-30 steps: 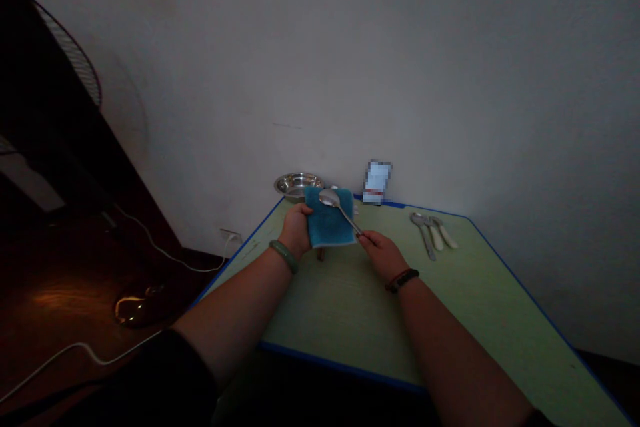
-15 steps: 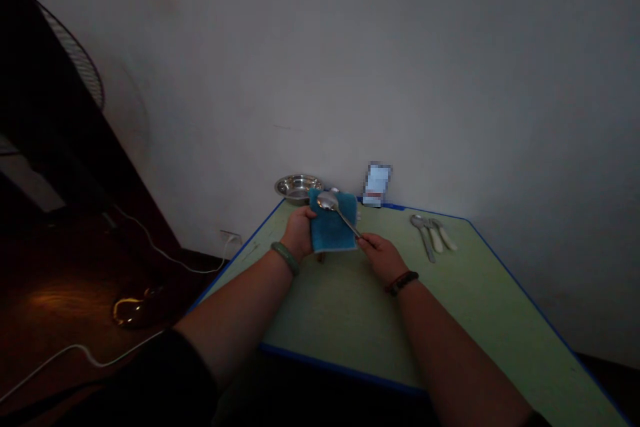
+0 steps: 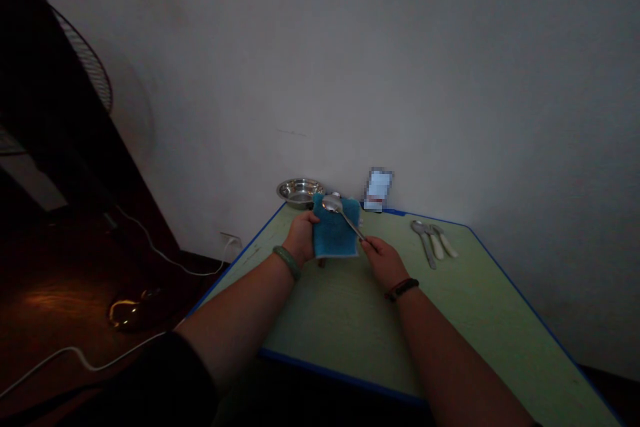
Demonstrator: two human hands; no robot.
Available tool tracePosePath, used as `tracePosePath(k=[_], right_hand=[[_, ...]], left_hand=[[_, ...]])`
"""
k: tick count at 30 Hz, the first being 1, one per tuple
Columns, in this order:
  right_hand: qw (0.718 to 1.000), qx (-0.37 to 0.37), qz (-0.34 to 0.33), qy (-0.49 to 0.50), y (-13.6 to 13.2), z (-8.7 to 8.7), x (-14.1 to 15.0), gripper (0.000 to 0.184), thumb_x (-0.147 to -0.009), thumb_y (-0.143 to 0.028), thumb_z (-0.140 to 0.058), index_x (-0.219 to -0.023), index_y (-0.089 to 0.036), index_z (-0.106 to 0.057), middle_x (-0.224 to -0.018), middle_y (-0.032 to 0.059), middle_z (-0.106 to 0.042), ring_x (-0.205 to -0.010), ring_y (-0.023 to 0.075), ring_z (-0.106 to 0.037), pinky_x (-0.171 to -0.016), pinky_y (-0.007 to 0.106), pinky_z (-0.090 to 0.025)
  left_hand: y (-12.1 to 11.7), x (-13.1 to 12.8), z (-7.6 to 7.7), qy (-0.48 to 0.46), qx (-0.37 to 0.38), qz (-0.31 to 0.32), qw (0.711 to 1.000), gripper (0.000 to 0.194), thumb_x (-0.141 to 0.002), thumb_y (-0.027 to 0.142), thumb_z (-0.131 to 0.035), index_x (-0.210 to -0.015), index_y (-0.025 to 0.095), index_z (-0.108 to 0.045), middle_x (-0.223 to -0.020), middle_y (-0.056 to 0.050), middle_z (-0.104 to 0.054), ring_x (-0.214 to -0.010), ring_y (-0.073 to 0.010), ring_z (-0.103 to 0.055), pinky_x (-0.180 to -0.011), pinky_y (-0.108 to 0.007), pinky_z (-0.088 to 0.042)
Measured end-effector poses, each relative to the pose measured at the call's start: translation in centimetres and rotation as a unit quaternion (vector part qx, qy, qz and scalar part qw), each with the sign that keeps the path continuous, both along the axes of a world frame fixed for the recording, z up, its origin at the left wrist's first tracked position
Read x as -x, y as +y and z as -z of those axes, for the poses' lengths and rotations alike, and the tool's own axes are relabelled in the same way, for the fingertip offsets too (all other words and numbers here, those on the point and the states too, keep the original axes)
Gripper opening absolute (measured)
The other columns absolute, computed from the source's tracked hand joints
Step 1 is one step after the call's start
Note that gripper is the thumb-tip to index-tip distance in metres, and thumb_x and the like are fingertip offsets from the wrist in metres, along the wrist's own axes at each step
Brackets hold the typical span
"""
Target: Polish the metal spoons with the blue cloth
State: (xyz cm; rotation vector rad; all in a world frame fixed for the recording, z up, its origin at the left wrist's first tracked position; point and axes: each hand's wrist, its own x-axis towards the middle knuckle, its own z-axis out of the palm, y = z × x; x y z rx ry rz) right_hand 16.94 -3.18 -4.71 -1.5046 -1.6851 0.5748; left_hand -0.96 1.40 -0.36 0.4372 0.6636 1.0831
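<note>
My left hand (image 3: 301,237) is closed on the left edge of a blue cloth (image 3: 336,235) and holds it up over the far part of the green table (image 3: 350,320). My right hand (image 3: 381,258) pinches the handle end of a metal spoon (image 3: 340,211). The spoon's bowl lies against the top of the cloth. A green bangle is on my left wrist and a dark band on my right.
A steel bowl (image 3: 300,191) sits at the table's far left corner by the wall. A small blurred packet (image 3: 379,189) stands against the wall. Three utensils (image 3: 433,243) lie at the far right. A fan (image 3: 83,67) and cables (image 3: 150,243) are on the dark floor to the left.
The view has shifted slightly, so everything sits a little lower in the picture. Both hands keep the same hold on the cloth and spoon.
</note>
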Motion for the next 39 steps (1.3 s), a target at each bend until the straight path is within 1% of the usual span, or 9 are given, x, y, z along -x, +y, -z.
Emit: tracePosePath(k=[5,12,16,22,27,33,39], right_hand=[[1.000,0.003,0.001,-0.006,-0.03,-0.12,-0.06,0.033,-0.081,-0.039,-0.039,-0.090,-0.019,-0.063,-0.087,0.0049,-0.065,-0.082,0.0181,-0.057,-0.075,0.030,-0.041],[1.000,0.011,-0.022,0.014,0.06,0.11,-0.10,0.032,-0.081,-0.039,-0.041,-0.091,-0.020,-0.064,-0.090,0.0044,-0.065,-0.085,0.0177,-0.057,-0.077,0.029,-0.041],[0.999,0.019,-0.038,0.023,-0.08,0.05,-0.03,0.034,-0.081,-0.041,-0.041,-0.091,-0.020,-0.065,-0.090,0.0035,-0.065,-0.085,0.0176,-0.057,-0.077,0.029,-0.041],[0.998,0.017,-0.056,0.022,-0.17,-0.17,-0.03,0.033,-0.081,-0.040,-0.042,-0.092,-0.020,-0.065,-0.090,0.0032,-0.066,-0.086,0.0176,-0.057,-0.079,0.030,-0.041],[0.998,0.013,-0.047,0.026,-0.13,-0.06,-0.04,0.033,-0.080,-0.041,-0.042,-0.092,-0.020,-0.065,-0.089,0.0032,-0.066,-0.086,0.0180,-0.057,-0.078,0.030,-0.041],[1.000,0.011,-0.021,0.013,-0.10,-0.11,-0.05,0.033,-0.080,-0.041,-0.042,-0.091,-0.020,-0.065,-0.087,0.0034,-0.065,-0.084,0.0186,-0.057,-0.077,0.031,-0.041],[1.000,0.005,0.009,0.001,0.05,-0.08,-0.11,0.033,-0.080,-0.041,-0.042,-0.094,-0.020,-0.063,-0.093,0.0052,-0.065,-0.088,0.0189,-0.057,-0.078,0.031,-0.041]], left_hand=[[-0.07,0.03,-0.29,-0.010,0.008,-0.008,1.000,0.050,-0.047,0.015,-0.043,-0.094,0.009,-0.060,-0.071,-0.011,-0.069,-0.074,-0.0321,-0.065,-0.070,-0.051,-0.051],[-0.05,0.10,-0.47,-0.009,0.004,-0.030,0.999,0.049,-0.046,0.016,-0.043,-0.091,0.009,-0.060,-0.070,-0.011,-0.069,-0.075,-0.0317,-0.065,-0.072,-0.050,-0.050],[-0.04,0.10,-0.43,-0.016,-0.003,-0.026,1.000,0.050,-0.046,0.016,-0.042,-0.093,0.009,-0.060,-0.072,-0.010,-0.069,-0.076,-0.0313,-0.065,-0.073,-0.049,-0.050],[-0.01,0.14,-0.46,-0.029,0.008,-0.014,0.999,0.054,-0.045,0.016,-0.043,-0.095,0.008,-0.060,-0.075,-0.012,-0.069,-0.076,-0.0327,-0.065,-0.071,-0.051,-0.050],[-0.03,0.07,-0.36,-0.023,0.004,-0.013,1.000,0.054,-0.045,0.015,-0.042,-0.096,0.008,-0.060,-0.075,-0.011,-0.070,-0.076,-0.0321,-0.065,-0.070,-0.050,-0.051],[-0.08,-0.14,-0.09,-0.023,0.007,0.010,1.000,0.054,-0.046,0.015,-0.043,-0.096,0.009,-0.060,-0.077,-0.011,-0.070,-0.078,-0.0323,-0.065,-0.071,-0.050,-0.051],[-0.22,-0.18,-0.15,-0.009,-0.005,0.010,1.000,0.051,-0.045,0.015,-0.043,-0.093,0.009,-0.061,-0.074,-0.010,-0.069,-0.077,-0.0312,-0.065,-0.071,-0.049,-0.051]])
